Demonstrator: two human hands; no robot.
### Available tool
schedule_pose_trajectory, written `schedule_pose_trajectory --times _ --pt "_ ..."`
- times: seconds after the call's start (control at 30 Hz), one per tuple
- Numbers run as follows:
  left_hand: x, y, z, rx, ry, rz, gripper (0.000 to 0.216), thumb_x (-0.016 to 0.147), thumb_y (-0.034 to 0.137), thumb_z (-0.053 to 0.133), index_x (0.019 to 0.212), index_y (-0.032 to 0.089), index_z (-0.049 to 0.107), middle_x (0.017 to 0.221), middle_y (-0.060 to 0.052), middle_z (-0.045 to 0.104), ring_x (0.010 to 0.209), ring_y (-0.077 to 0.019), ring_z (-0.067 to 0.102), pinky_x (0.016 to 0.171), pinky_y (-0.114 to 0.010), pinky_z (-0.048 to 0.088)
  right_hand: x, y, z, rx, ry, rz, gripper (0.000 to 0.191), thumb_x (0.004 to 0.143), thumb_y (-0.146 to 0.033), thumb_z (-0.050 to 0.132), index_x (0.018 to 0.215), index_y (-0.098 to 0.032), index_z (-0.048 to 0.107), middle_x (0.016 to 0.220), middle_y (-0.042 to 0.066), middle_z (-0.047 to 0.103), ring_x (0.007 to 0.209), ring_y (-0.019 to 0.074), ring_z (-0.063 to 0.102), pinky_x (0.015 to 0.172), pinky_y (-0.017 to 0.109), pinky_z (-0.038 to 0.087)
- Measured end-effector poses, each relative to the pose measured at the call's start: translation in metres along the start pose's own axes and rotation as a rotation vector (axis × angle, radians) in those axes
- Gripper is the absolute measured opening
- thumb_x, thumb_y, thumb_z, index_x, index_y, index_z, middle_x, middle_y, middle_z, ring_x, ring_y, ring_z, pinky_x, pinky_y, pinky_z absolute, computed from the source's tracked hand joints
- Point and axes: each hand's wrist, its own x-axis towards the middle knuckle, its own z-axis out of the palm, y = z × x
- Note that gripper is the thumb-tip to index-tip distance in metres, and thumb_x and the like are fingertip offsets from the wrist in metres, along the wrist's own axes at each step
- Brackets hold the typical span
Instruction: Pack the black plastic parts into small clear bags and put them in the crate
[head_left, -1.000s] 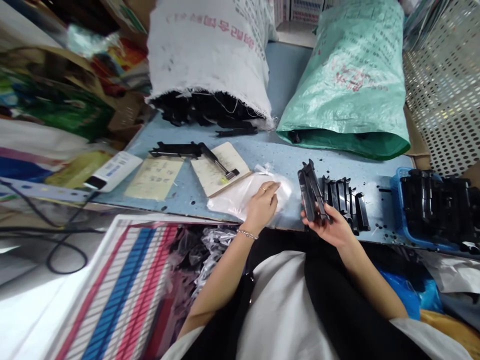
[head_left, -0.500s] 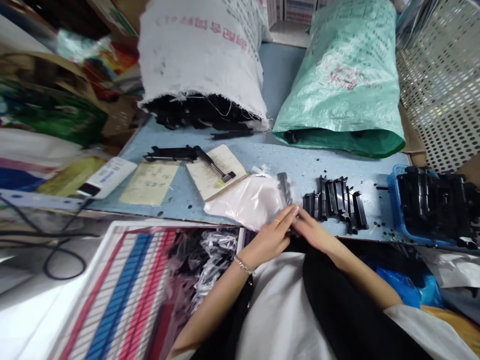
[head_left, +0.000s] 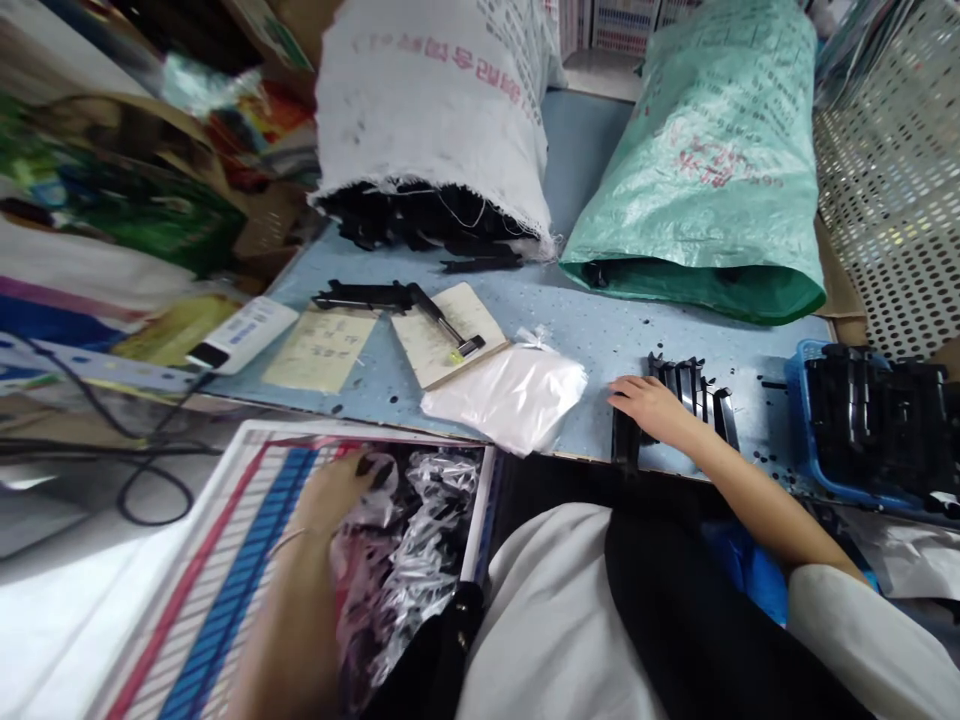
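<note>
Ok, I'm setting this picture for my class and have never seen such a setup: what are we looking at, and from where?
No machine here: a person works with bare hands, and a camera worn on the head looks down at them. The left hand, blurred, reaches into a striped bag holding clear-wrapped black pieces. The right hand rests on a row of black plastic parts on the blue table. Nearby lie clear bags, a white sack, a green sack and a blue basket.

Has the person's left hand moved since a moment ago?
Yes. The left hand has gone from beside the clear bags down and left into the striped sack.
</note>
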Motion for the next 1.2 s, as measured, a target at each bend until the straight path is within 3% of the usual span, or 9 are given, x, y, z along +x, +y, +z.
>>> schedule_pose_trajectory --times 0.1,0.23,0.37,0.47,0.6,0.77,0.97,1.1,1.2 --pt "0.009 0.017 0.016 -0.001 0.166 -0.067 0.013 0.071 0.029 0.059 0.079 0.019 0.059 0.073 -0.009 0.066 0.084 -0.0346 0.068 0.075 -0.044 0.054 -0.013 0.007 -0.016 0.014 0.075 -0.076 0.037 0.091 -0.002 0.049 0.114 -0.02 0.072 0.124 0.011 0.07 0.107 0.0232 0.067 0.099 0.042 0.047" --pt "-0.024 0.096 0.034 -0.141 0.503 0.072 0.024 0.086 0.039 0.053 0.095 0.017 0.06 0.095 -0.012 0.065 0.09 -0.0289 0.065 0.08 -0.041 0.053 -0.029 0.008 -0.027 0.278 0.209 0.027 0.032 0.097 -0.017 0.049 0.122 -0.022 0.069 0.124 0.01 0.07 0.108 0.0232 0.067 0.093 0.038 0.05" --pt "-0.054 0.196 0.06 -0.186 0.317 0.442 0.027 0.086 0.041 0.063 0.099 0.017 0.062 0.108 -0.013 0.061 0.083 -0.0229 0.064 0.077 -0.036 0.053 -0.017 -0.008 -0.01 0.797 0.287 0.272 0.033 0.092 -0.037 0.061 0.12 -0.022 0.069 0.108 0.008 0.073 0.097 0.0224 0.069 0.085 0.034 0.053" --pt "-0.048 0.236 0.072 -0.082 0.179 0.575 0.017 0.088 0.031 0.062 0.094 0.017 0.066 0.114 -0.016 0.062 0.095 -0.0269 0.064 0.08 -0.037 0.052 -0.006 -0.024 0.008 1.248 0.335 0.423 0.035 0.085 -0.042 0.068 0.115 -0.022 0.071 0.104 0.006 0.074 0.096 0.0215 0.069 0.085 0.034 0.054" --pt "-0.019 0.231 0.065 -0.34 0.076 0.558 0.017 0.09 0.024 0.053 0.08 0.019 0.065 0.094 -0.008 0.065 0.089 -0.0214 0.065 0.083 -0.034 0.051 -0.008 -0.037 0.024 1.733 0.274 0.504 0.036 0.077 -0.044 0.078 0.101 -0.018 0.074 0.089 0.007 0.075 0.079 0.0184 0.069 0.074 0.031 0.055" --pt "-0.014 0.216 0.054 -0.822 0.017 0.494 0.019 0.083 0.036 0.06 0.077 0.019 0.065 0.085 -0.004 0.066 0.074 -0.0157 0.061 0.072 -0.029 0.051 0.006 -0.058 0.032 2.018 0.125 0.424 0.034 0.072 -0.044 0.084 0.087 -0.015 0.074 0.081 0.009 0.075 0.073 0.018 0.069 0.065 0.027 0.052" --pt "-0.037 0.221 0.043 -0.977 0.058 0.472 0.015 0.079 0.033 0.065 0.084 0.018 0.063 0.079 -0.001 0.067 0.071 -0.0133 0.062 0.07 -0.026 0.05 0.048 -0.071 0.036 2.077 0.2 0.452 0.029 0.064 -0.039 0.088 0.073 -0.017 0.071 0.067 0.002 0.071 0.06 0.0128 0.066 0.058 0.022 0.051" --pt "-0.036 0.217 0.037 -1.0 0.125 0.446 0.018 0.08 0.034 0.068 0.087 0.019 0.062 0.077 0.001 0.066 0.069 -0.0125 0.061 0.069 -0.026 0.05 0.037 -0.059 0.037 2.1 0.275 0.601 0.028 0.062 -0.037 0.088 0.07 -0.017 0.07 0.068 0.003 0.072 0.063 0.0157 0.069 0.055 0.022 0.05" --pt "-0.034 0.225 0.042 -1.075 0.082 0.389 0.023 0.075 0.034 0.072 0.085 0.019 0.057 0.075 0.002 0.065 0.067 -0.0126 0.061 0.066 -0.026 0.049 0.026 -0.061 0.036 2.144 0.234 0.581 0.028 0.065 -0.037 0.086 0.075 -0.016 0.07 0.079 0.007 0.075 0.073 0.0188 0.072 0.058 0.024 0.052"
